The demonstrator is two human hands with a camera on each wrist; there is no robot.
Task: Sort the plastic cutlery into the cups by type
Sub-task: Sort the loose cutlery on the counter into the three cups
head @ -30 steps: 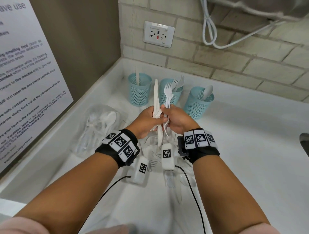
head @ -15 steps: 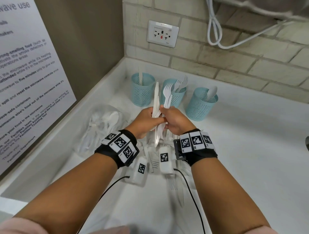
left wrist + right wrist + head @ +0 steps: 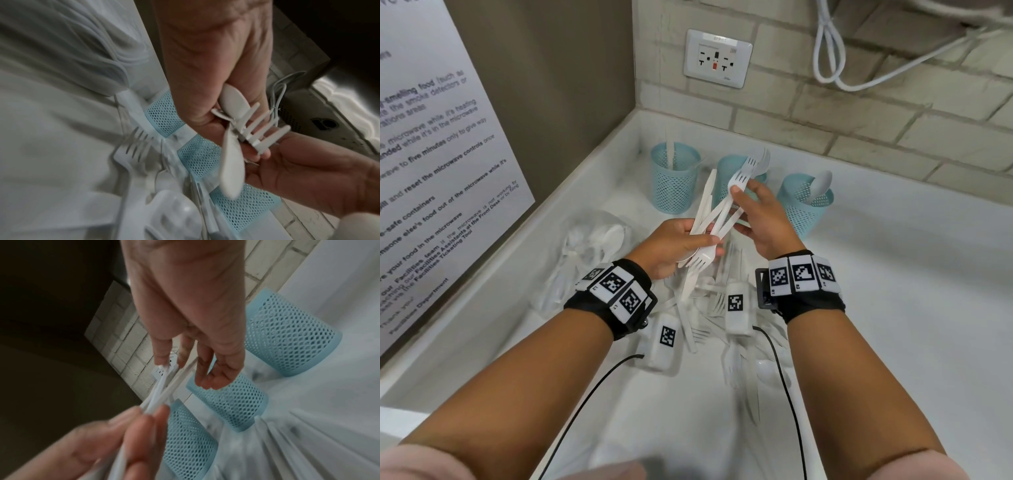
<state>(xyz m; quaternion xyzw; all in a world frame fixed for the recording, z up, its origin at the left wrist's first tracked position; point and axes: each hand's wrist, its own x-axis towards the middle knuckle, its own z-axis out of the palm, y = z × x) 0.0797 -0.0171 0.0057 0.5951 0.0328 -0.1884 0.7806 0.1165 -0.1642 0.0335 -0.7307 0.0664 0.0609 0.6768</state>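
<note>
My left hand [image 3: 703, 241] grips a fanned bundle of white plastic cutlery [image 3: 709, 212], with a knife and forks in it. In the left wrist view a fork's tines [image 3: 265, 129] and a spoon bowl [image 3: 232, 100] stick out of that fist. My right hand [image 3: 739, 197] pinches the neck of one fork [image 3: 741, 174] of the bundle, just in front of the middle cup [image 3: 724, 171]. Three teal mesh cups stand at the back. The left cup [image 3: 674, 178] holds a knife, the middle one forks, the right cup [image 3: 806, 205] a spoon.
A loose pile of white cutlery [image 3: 722, 318] lies on the white counter [image 3: 893, 308] under my wrists. A clear plastic bag of spoons [image 3: 592, 246] lies to the left. A side wall with a sign and a brick wall close the corner.
The bundle has tilted and fanned out. My right hand has slid up and to the right along one fork, away from my left hand.
</note>
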